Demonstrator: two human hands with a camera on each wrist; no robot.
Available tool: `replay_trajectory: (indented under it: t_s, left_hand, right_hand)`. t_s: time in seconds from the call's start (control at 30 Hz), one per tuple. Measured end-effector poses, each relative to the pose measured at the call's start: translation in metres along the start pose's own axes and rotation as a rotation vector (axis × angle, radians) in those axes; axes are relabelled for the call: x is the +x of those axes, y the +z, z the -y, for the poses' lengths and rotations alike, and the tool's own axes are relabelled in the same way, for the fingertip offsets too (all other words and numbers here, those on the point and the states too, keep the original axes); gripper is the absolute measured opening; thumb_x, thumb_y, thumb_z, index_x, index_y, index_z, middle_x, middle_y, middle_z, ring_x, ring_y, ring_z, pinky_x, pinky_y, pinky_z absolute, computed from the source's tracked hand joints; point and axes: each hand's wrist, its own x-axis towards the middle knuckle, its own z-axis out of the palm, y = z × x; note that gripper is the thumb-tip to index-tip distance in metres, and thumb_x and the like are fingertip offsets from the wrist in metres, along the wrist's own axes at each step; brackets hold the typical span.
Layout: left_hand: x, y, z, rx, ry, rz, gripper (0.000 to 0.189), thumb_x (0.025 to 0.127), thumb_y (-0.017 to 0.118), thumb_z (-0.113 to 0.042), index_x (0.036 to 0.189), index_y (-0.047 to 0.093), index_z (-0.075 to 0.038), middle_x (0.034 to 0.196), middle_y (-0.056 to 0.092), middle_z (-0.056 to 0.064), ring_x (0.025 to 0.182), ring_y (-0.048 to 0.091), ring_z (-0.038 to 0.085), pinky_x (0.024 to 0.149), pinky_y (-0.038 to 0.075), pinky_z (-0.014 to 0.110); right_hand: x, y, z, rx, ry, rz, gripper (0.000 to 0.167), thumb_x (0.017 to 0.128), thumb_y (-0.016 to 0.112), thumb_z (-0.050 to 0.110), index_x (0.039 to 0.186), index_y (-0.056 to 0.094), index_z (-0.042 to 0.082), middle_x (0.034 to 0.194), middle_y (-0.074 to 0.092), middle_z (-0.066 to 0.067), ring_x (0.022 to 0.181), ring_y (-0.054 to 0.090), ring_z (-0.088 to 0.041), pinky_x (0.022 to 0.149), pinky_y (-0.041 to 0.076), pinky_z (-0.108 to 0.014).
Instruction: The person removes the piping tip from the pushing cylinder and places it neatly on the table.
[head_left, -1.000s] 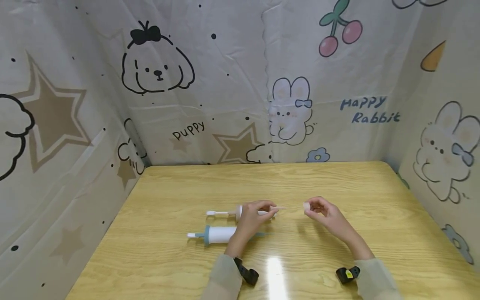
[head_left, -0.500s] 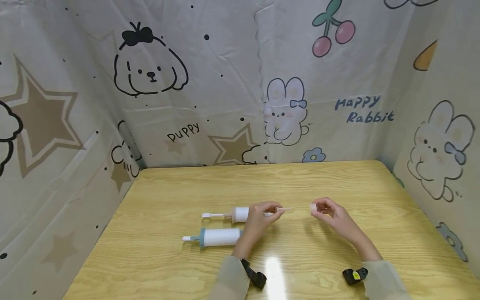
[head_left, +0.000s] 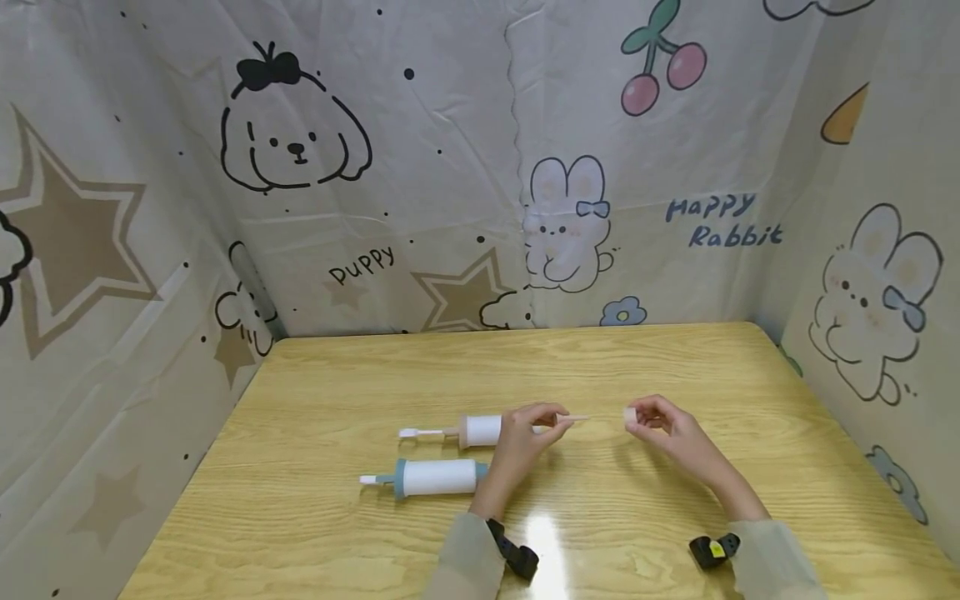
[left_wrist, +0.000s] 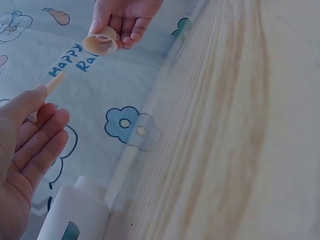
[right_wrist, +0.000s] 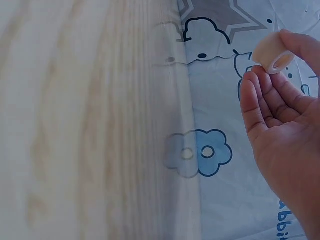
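Observation:
My left hand [head_left: 525, 437] pinches a slim, tapered pale-beige nozzle [left_wrist: 56, 83] between thumb and index finger, the other fingers extended below. Facing it from the right, my right hand [head_left: 671, 433] holds a short hollow beige ring cap [right_wrist: 274, 52] between thumb and fingertips. A gap separates nozzle and cap. Behind my left wrist, a white syringe-like tube with a beige collar [head_left: 462, 432] lies on the table, its right part covered by the hand. Nearer me lies a similar white tube [head_left: 441, 477] with teal ends, its right tip hidden by my forearm.
The wood-grain table [head_left: 315, 383] stretches around the hands. Printed cloth walls [head_left: 435, 200] stand behind it and on both sides. The left wrist view shows a white necked container [left_wrist: 82, 210] close below my left hand.
Both hands appear shifted slightly right in the head view, and the scene has drifted left. The grips on nozzle and cap look the same.

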Motion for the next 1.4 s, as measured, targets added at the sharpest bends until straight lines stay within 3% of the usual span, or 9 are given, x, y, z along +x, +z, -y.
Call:
replay_trajectory:
  t_s: [0.2, 0.5, 0.87, 1.23, 1.4]
  left_hand:
    - [0.0, 0.003, 0.0, -0.002, -0.033, 0.02, 0.012, 0.088, 0.074, -0.017, 0.095, 0.075, -0.008, 0.084, 0.075, 0.008, 0.077, 0.073, 0.017, 0.074, 0.058, 0.015]
    - [0.001, 0.006, -0.002, 0.008, -0.05, 0.048, 0.013, 0.088, 0.073, -0.019, 0.097, 0.074, -0.009, 0.087, 0.075, 0.008, 0.08, 0.073, 0.017, 0.074, 0.058, 0.016]
    - [0.002, 0.008, -0.005, 0.007, -0.057, 0.103, 0.013, 0.089, 0.072, -0.019, 0.098, 0.073, -0.009, 0.087, 0.073, 0.007, 0.081, 0.071, 0.016, 0.076, 0.06, 0.024]
    - [0.009, 0.019, -0.013, 0.253, 0.052, 0.178, 0.009, 0.09, 0.072, -0.019, 0.094, 0.073, -0.011, 0.085, 0.072, -0.001, 0.078, 0.067, 0.01, 0.072, 0.054, 0.013]
    - [0.01, 0.024, -0.012, 0.344, 0.055, 0.189, 0.007, 0.088, 0.074, -0.02, 0.091, 0.073, -0.013, 0.084, 0.069, -0.003, 0.074, 0.064, 0.005, 0.067, 0.05, 0.009]
  right_hand:
    - [0.007, 0.0, -0.007, -0.063, 0.022, 0.012, 0.027, 0.094, 0.066, 0.018, 0.114, 0.059, 0.0, 0.096, 0.061, -0.008, 0.082, 0.053, 0.0, 0.073, 0.05, -0.019]
    - [0.016, -0.003, -0.021, -0.207, 0.043, 0.105, 0.024, 0.09, 0.071, 0.017, 0.103, 0.058, 0.002, 0.085, 0.057, -0.004, 0.074, 0.048, -0.005, 0.062, 0.046, -0.02]
    - [0.017, -0.006, -0.023, -0.285, 0.067, 0.172, 0.022, 0.089, 0.071, 0.018, 0.097, 0.057, 0.003, 0.078, 0.053, -0.002, 0.069, 0.045, -0.007, 0.06, 0.039, -0.019]
    - [0.021, -0.003, -0.024, -0.334, 0.035, 0.197, 0.022, 0.088, 0.072, 0.018, 0.093, 0.057, 0.003, 0.081, 0.053, -0.003, 0.07, 0.044, -0.008, 0.06, 0.038, -0.019]
    - [0.023, -0.001, -0.026, -0.352, 0.006, 0.2, 0.02, 0.087, 0.072, 0.016, 0.091, 0.057, 0.004, 0.081, 0.051, -0.002, 0.071, 0.043, -0.008, 0.06, 0.037, -0.019]
